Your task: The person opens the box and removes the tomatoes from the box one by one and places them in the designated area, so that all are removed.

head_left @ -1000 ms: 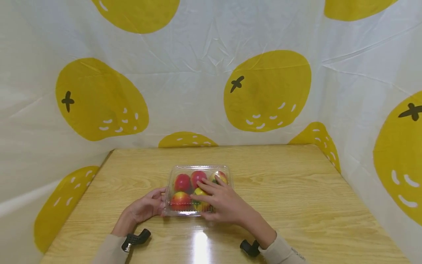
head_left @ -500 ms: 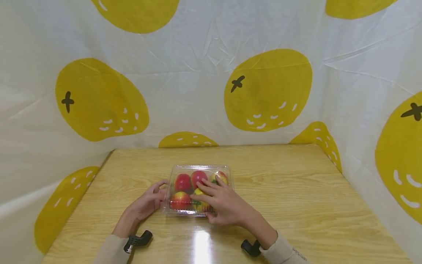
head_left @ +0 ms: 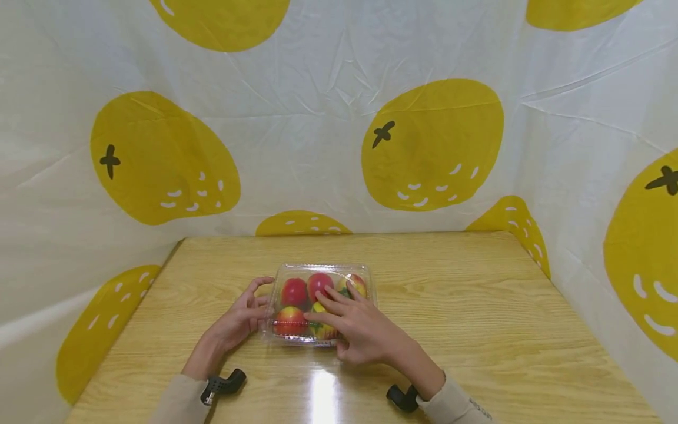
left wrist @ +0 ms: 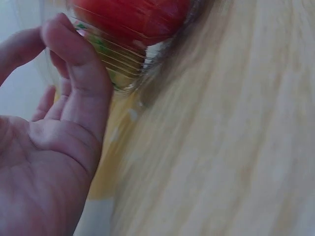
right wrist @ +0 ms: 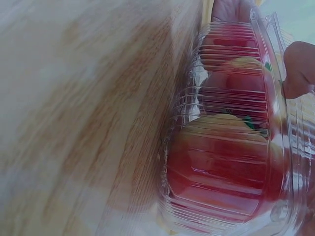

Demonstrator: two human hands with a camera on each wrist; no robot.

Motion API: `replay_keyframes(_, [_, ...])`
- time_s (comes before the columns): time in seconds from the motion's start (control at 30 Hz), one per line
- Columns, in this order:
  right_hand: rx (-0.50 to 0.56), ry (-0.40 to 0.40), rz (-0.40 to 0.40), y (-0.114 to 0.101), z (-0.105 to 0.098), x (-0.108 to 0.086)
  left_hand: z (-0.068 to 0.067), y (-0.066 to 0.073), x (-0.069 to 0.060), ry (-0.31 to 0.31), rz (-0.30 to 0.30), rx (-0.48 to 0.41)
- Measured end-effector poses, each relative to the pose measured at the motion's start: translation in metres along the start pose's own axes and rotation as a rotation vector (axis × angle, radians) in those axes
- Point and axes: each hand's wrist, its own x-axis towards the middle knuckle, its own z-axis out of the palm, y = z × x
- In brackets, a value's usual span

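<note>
Head view: a clear box (head_left: 323, 267) is sitting on the wooden table (head_left: 450, 294), with red and yellow fruits (head_left: 293, 292) showing through it. My left hand (head_left: 238, 321) is bracing the box's left side, fingers bent. My right hand (head_left: 365, 330) is lying across the box's top, fingers spread and nearly straight, thumb reaching the box's near edge. A patterned cloth (head_left: 302, 147) is hanging beyond the box.

Left wrist view: two of my left digits are meeting at the box's edge, apparently pinching it lightly; the hand is half curled. Red fruit is pressing close behind the ridged wall.

Right wrist view: one digit is touching the box's edge, above the ridged side. Whether that edge is fully fastened, I cannot tell.

Reading: I am probably at the stage of steadying the box and working its edge with both hands. The next move, I'm judging, is calling for even pressure along that edge, left side braced, right fingers staying light so the thin plastic isn't buckling onto the fruits.
</note>
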Motion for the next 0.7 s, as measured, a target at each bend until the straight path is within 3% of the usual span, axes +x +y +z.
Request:
replay_keyframes(0.17, [0.0, -0.004, -0.005, 0.0, 0.0, 0.0, 0.0, -0.003, 0.0, -0.02, 0.029, 0.008])
replay_keyframes(0.47, [-0.015, -0.028, 0.023, -0.001, -0.001, -0.003, 0.0, -0.01, 0.004, -0.071, 0.155, -0.035])
replay_keyframes(0.7, [-0.041, -0.051, 0.045, -0.002, -0.005, -0.006, 0.001, -0.011, 0.004, -0.055, 0.151, -0.069])
